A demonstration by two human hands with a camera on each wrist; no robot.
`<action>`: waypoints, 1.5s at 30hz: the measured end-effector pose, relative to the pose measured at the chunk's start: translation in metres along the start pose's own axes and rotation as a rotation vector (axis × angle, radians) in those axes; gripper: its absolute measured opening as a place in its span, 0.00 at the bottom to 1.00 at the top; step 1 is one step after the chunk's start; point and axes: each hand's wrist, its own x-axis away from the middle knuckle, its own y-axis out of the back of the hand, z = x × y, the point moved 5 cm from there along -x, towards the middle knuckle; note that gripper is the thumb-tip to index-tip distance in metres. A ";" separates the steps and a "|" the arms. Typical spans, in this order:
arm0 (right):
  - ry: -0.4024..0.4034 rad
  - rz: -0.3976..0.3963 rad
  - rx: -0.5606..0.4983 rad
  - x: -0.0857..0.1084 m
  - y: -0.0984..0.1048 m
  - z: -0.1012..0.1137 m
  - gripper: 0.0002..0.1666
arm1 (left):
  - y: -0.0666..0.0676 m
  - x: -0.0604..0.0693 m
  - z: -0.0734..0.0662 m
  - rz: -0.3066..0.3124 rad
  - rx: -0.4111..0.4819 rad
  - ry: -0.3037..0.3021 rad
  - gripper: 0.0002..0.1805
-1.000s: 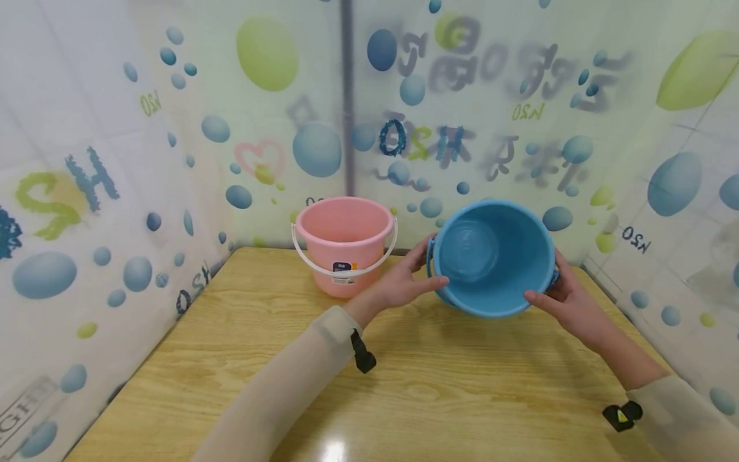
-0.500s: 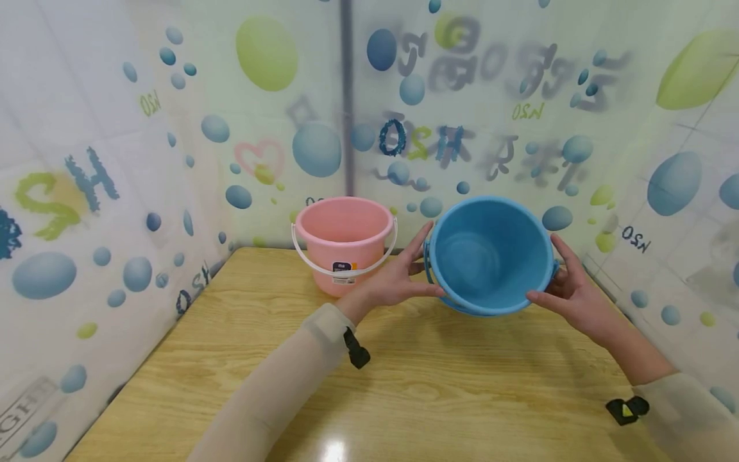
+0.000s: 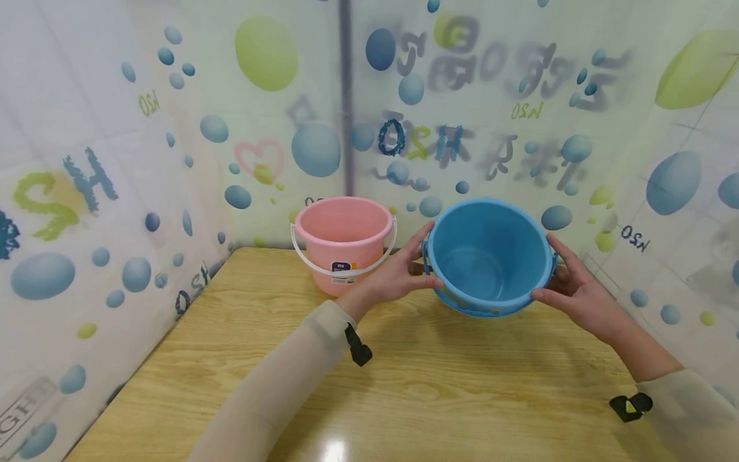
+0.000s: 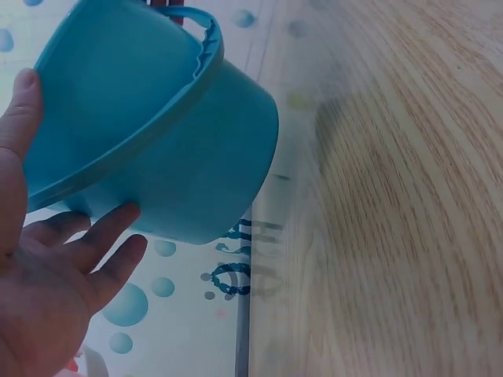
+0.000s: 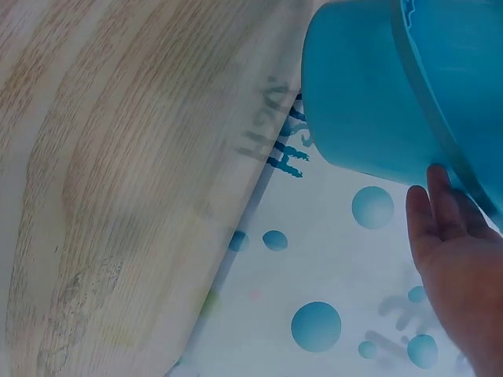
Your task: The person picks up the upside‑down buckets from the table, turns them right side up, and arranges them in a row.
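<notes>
Both hands hold a blue bucket (image 3: 485,256) above the table's right half, its mouth tilted toward me. My left hand (image 3: 395,279) grips its left side, thumb at the rim and fingers spread against the outer wall, as the left wrist view shows. On the opposite side my right hand (image 3: 577,295) has its thumb on the rim and its fingers behind the wall. The bucket's blue handle (image 4: 206,47) hangs along the rim. A pink bucket (image 3: 346,256) stands upright to the left, behind my left hand, its white handle hanging in front.
The wooden table (image 3: 416,385) extends in front of the buckets. Printed curtains with blue and green dots (image 3: 316,149) enclose it at the back and on both sides. The pink bucket stands close to the back curtain.
The blue bucket has tipped so its mouth faces more upward, and its inner bottom now sits lower in view. Both hands moved slightly with it. The pink bucket stayed put.
</notes>
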 end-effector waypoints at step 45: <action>-0.284 0.010 0.141 -0.024 0.012 -0.039 0.48 | -0.001 -0.041 0.026 -0.077 0.053 0.263 0.50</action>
